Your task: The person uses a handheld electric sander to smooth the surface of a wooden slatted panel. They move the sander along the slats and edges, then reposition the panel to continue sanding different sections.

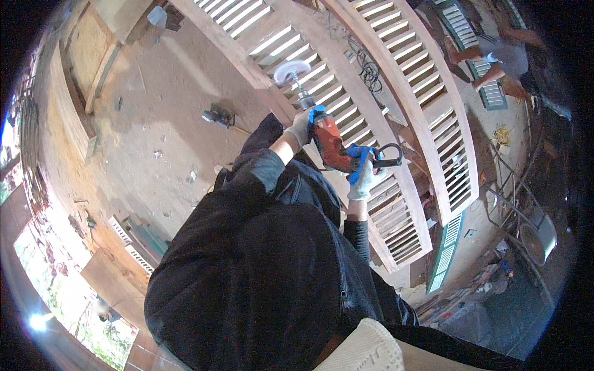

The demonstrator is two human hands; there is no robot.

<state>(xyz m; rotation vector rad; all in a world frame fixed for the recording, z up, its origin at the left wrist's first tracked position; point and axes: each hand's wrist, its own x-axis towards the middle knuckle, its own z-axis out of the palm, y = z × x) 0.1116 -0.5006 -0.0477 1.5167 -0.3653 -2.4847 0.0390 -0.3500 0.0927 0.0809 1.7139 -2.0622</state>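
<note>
Both my hands grip a red-and-black power drill (329,141). My left hand (302,127), in a white and blue work glove, is wrapped round its front part behind the chuck. At the back end, my right hand (365,176), gloved alike, is closed round the rear handle, with a black cord looping beside it. A pale round disc (292,72) sits on the drill's shaft, its surface blurred. Beneath it lies a bare-wood louvered shutter (334,93), near the slats and the left frame rail. I cannot tell whether the disc touches the wood.
A second louvered shutter (427,93) lies to the right. Coiled black cable (368,71) shows between the two. A power tool (219,115) rests on the floor at left. Farther right are a person (510,59) beside a green shutter and a metal-framed wheelbarrow (537,238).
</note>
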